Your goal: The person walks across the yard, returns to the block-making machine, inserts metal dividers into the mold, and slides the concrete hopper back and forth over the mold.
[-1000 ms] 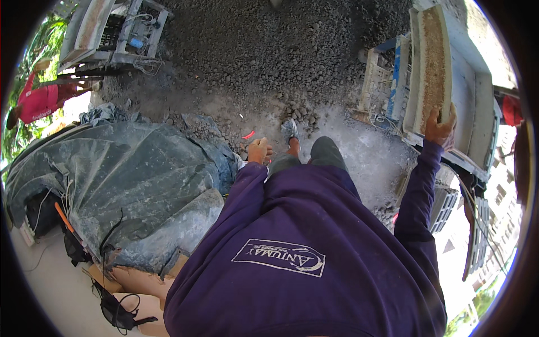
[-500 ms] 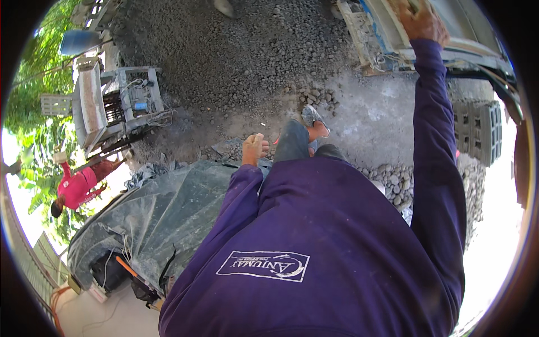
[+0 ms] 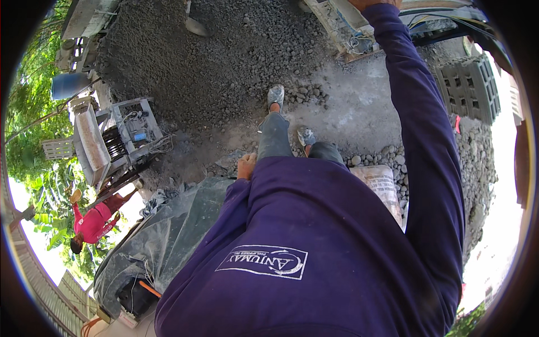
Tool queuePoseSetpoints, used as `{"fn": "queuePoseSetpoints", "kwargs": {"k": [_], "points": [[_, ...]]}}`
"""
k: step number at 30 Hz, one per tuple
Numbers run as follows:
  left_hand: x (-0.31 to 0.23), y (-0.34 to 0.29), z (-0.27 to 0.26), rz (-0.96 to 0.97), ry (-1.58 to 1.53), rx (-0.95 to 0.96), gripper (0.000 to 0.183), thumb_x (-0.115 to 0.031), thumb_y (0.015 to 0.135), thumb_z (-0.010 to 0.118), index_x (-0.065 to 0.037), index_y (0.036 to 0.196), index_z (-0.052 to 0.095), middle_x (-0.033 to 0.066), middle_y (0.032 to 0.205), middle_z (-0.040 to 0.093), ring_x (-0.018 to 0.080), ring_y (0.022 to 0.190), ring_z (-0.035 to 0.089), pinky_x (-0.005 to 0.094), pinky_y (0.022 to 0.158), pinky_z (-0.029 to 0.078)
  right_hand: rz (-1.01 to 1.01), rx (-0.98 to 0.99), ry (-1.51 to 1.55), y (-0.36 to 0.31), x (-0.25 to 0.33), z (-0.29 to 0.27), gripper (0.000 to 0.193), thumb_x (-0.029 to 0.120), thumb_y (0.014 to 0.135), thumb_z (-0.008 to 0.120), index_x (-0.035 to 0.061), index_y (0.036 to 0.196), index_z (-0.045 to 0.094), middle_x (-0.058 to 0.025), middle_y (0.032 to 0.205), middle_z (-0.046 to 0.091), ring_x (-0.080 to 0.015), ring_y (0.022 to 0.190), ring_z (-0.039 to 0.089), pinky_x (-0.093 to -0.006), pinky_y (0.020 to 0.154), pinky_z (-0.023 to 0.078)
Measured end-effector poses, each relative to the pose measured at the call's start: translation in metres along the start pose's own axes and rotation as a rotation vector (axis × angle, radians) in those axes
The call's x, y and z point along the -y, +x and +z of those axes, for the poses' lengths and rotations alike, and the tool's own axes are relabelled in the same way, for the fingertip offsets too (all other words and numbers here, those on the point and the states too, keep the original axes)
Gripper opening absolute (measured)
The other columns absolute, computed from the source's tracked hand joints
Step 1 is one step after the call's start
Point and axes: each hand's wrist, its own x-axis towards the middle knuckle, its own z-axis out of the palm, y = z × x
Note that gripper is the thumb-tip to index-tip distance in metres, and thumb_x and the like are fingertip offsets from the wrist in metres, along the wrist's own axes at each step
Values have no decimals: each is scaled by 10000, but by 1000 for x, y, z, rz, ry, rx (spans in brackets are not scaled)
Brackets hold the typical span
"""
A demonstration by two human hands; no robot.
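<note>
My left hand (image 3: 246,166) hangs low beside my left thigh. Its fingers are curled in, and nothing shows in them. My right arm stretches far forward, and the right hand (image 3: 375,3) is cut off by the top edge. It is at the dusty frame (image 3: 342,28) of a machine with cables; the fingers are out of sight. Gravel and dark sandy mix (image 3: 224,73) cover the ground ahead of my feet. A shovel blade (image 3: 196,27) rests on that heap.
To the left are a grey machine frame (image 3: 135,121), a blue drum (image 3: 70,85) and a person in a pink shirt (image 3: 92,224). A dark tarp (image 3: 168,224) covers something near left. A printed sack (image 3: 382,185), stones (image 3: 396,154) and stacked hollow blocks (image 3: 469,87) lie right.
My body has turned and stepped, with one foot now farther ahead. The right hand has slipped mostly out of the top edge. My left hand has dropped back against the thigh.
</note>
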Motion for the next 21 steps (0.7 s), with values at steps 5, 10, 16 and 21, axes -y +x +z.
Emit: {"fn": "queuePoseSetpoints", "kwargs": {"k": [5,10,16,21], "points": [[-96,49,-56,-770,-632,75,311,-272,871,469,-12,1011,566,105,852,621,183,664,611,299,542,494,33,-21,32,-2,-15,1,480,357,719,546,83,1112,521,-169,1013,590,-326,927,573,-435,805,440],[-79,69,-53,-811,-578,151,324,-287,869,475,-17,1030,552,107,859,621,185,686,617,300,544,502,8,-2,23,2,-10,7,507,377,703,568,84,1113,512,-135,1052,575,-306,961,559,-429,821,428],[-86,99,-43,-793,-593,183,321,-285,873,467,-21,1040,539,106,871,622,189,691,621,302,539,497,4,-34,-17,1,-13,8,514,385,696,576,79,1104,514,-155,1003,585,-319,911,576,-438,793,443],[-101,109,-37,-711,-561,260,303,-280,870,471,-27,1020,547,102,846,628,174,681,620,289,547,494,4,-8,-14,4,-12,8,506,385,695,572,80,1095,515,-160,990,588,-320,892,582,-448,760,450]]}}
